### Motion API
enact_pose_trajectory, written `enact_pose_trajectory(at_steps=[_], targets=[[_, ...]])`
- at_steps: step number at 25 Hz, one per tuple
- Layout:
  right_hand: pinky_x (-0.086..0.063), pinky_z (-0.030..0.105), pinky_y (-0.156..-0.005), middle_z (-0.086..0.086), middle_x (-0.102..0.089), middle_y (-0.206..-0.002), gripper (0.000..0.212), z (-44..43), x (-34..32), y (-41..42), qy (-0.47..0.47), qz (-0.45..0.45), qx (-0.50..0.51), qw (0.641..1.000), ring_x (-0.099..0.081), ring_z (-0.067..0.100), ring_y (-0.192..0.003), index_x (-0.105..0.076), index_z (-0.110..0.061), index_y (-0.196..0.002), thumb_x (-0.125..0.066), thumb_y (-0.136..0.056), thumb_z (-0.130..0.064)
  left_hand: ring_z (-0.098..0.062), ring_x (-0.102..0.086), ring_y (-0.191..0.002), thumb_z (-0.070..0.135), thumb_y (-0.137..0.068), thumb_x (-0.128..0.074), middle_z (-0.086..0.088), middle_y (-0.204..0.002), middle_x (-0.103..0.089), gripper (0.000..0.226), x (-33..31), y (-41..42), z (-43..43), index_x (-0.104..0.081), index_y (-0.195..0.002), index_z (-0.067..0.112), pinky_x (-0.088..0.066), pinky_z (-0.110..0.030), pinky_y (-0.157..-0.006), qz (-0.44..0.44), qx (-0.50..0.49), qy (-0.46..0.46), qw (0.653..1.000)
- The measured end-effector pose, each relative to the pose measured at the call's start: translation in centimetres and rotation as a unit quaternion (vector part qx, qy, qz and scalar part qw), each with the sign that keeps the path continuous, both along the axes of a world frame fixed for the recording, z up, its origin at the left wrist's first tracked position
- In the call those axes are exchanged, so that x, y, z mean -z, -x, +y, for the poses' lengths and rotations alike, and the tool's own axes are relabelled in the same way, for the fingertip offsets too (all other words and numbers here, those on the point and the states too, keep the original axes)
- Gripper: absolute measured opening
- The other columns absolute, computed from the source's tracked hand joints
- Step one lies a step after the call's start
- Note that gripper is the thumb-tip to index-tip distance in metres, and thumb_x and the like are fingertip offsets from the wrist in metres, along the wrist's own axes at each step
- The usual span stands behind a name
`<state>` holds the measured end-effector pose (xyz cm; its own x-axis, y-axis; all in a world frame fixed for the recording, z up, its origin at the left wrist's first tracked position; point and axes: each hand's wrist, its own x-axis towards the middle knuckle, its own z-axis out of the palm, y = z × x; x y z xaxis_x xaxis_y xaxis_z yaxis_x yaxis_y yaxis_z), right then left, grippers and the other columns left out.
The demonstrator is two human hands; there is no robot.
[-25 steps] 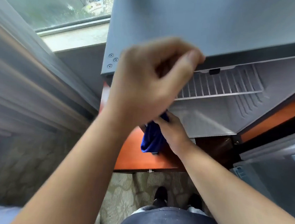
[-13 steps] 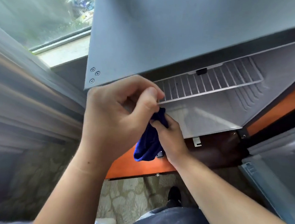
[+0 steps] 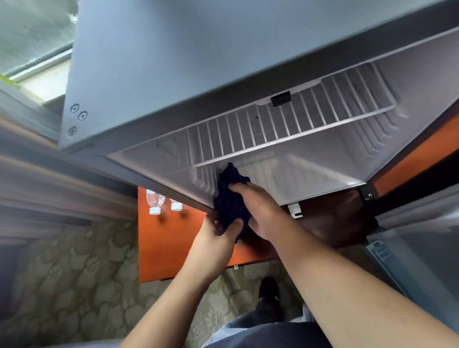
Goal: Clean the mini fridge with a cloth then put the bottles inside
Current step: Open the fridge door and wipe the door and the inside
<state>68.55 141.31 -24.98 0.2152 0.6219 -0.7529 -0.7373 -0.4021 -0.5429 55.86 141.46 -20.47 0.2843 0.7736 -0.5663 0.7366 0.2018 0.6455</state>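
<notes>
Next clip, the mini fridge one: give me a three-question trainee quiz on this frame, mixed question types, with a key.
1. True or false: the bottles are already inside the mini fridge.
2. What do the left hand and the right hand both hold? A) a sponge B) the dark blue cloth C) a spray can
3. How many bottles show on the orange surface?

Key: 1 false, they are outside, on the orange surface; 2 B; 3 two.
</notes>
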Motion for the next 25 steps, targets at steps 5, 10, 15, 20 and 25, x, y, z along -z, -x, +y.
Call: enact_pose_trajectory(at_steps=[5,10,15,20,25], targets=[[-0.052,0.043,-0.096,0.016,-0.07,-0.125,0.028,-1.3,0.3,-3.6,-0.044,0.022,0.093,0.994,-0.068,0.028,-0.102,-0.062,-0.01,-0.125,-0.051,-0.103,-0.022,0.02,-0.061,-0.103,0.02,-0.094,-0.065,0.029,-0.118,-0.061,0.062,3.8,-3.9,-0.4,-0.035,-0.146,0.035,-0.049,-0.008,-0.089,-0.091,0.016,-0.046,0.995],[-0.038,0.033,-0.113,0.009,-0.051,-0.152,0.055,-3.2,2.0,-6.8,0.066,-0.256,-0.104,0.959,-0.052,0.027,-0.136,-0.039,-0.019,-0.157,-0.051,-0.105,-0.03,-0.009,-0.059,-0.116,0.014,-0.089,-0.067,0.008,-0.134,-0.059,0.077,7.7,-8.6,2.7,-0.03,-0.156,0.027,-0.043,-0.019,-0.097,-0.087,0.038,-0.049,0.994],[-0.048,0.051,-0.109,0.007,-0.064,-0.128,0.036,-6.2,4.3,-7.5,0.109,-0.267,0.026,0.957,-0.061,0.024,-0.12,-0.065,-0.022,-0.132,-0.057,-0.097,-0.019,-0.037,-0.022,-0.153,0.068,-0.084,-0.065,-0.017,-0.167,-0.018,0.095,12.0,-12.3,5.1,-0.017,-0.161,0.04,-0.025,-0.048,-0.124,0.039,0.055,-0.088,0.994],[-0.054,0.054,-0.101,-0.012,-0.068,-0.113,0.022,-9.0,3.5,-7.6,0.085,-0.247,0.08,0.962,-0.066,0.015,-0.111,-0.068,-0.049,-0.095,-0.056,-0.082,-0.036,-0.039,-0.048,-0.132,0.056,-0.071,-0.073,-0.017,-0.142,-0.052,0.062,14.8,-14.5,5.6,-0.062,-0.126,0.027,-0.038,-0.051,-0.112,0.074,0.036,-0.219,0.972],[-0.058,0.046,-0.096,-0.022,-0.071,-0.102,0.031,-10.7,2.4,-7.2,0.056,-0.279,0.092,0.954,-0.069,0.006,-0.1,-0.071,-0.047,-0.098,-0.058,-0.099,-0.018,-0.035,-0.042,-0.14,0.032,-0.074,-0.077,-0.013,-0.148,-0.05,0.046,16.6,-15.7,1.4,-0.065,-0.117,0.023,-0.033,-0.051,-0.115,-0.032,0.294,-0.27,0.916]])
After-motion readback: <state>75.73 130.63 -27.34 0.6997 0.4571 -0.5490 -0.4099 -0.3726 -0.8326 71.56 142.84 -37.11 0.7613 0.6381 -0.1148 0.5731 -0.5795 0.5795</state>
